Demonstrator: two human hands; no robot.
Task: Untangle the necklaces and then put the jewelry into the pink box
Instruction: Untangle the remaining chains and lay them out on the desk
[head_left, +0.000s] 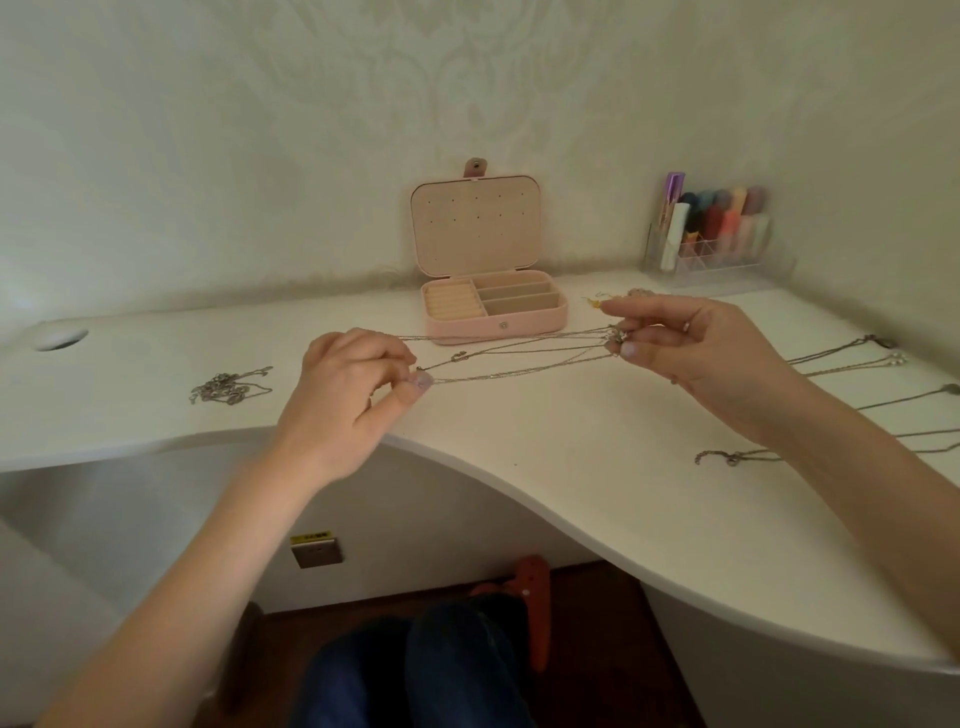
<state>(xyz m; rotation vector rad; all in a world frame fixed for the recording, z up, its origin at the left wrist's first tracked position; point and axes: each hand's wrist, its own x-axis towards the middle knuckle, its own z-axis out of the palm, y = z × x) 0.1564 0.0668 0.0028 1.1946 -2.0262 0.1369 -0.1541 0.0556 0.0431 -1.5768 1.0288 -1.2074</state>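
Several thin silver necklace chains (519, 358) stretch taut above the white desk between my two hands. My left hand (348, 395) pinches their left ends between thumb and fingers. My right hand (696, 348) pinches the other ends, bunched with a small pendant or knot at its fingertips. The pink box (493, 306) stands open behind the chains, its lid upright against the wall and its compartments bare. A tangled pile of chains (228, 387) lies at the left of the desk. Straightened necklaces (852, 358) lie side by side at the right.
A clear organizer (711, 244) with cosmetic tubes stands at the back right. Small gold and beaded pieces (618, 297) lie beside the box. A cable hole (62, 339) sits at the desk's far left. The desk's front edge (519, 499) curves toward me.
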